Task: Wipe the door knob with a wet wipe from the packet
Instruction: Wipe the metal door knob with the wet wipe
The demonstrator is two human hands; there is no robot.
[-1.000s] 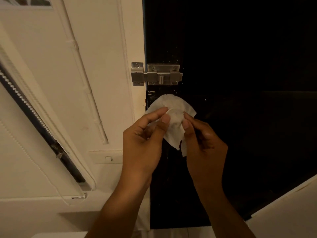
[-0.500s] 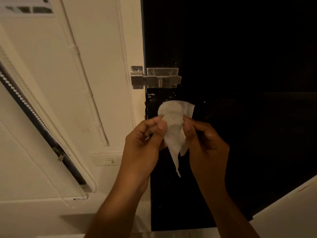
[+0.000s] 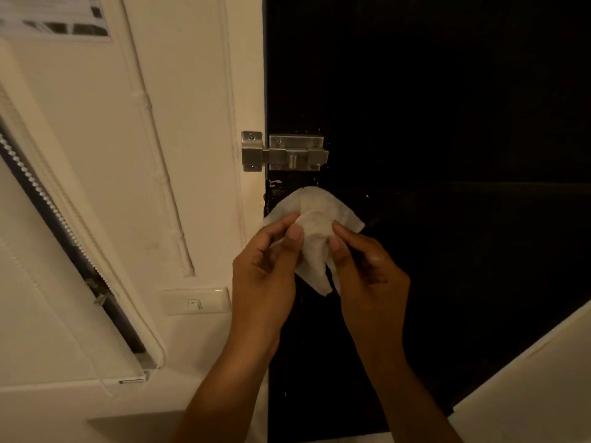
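Observation:
A white wet wipe (image 3: 315,219) is held up in front of the black door (image 3: 447,123), just below a steel slide bolt (image 3: 284,152). My left hand (image 3: 265,270) pinches its left side between thumb and forefinger. My right hand (image 3: 367,270) pinches its right side. The wipe is bunched in the middle, spreads out above my fingers, and a tail hangs down between my hands. No door knob shows; the wipe and my hands cover the door's edge below the bolt. The packet is out of view.
A cream wall with a cable conduit (image 3: 153,139) lies left of the door. A light switch (image 3: 193,303) sits low on the wall. A window blind (image 3: 64,238) runs along the far left. A pale surface (image 3: 527,394) cuts in at the bottom right.
My hands have spread the wipe wider at the top, and its hanging tail has shortened. The view has shifted slightly, so the bolt sits lower in frame.

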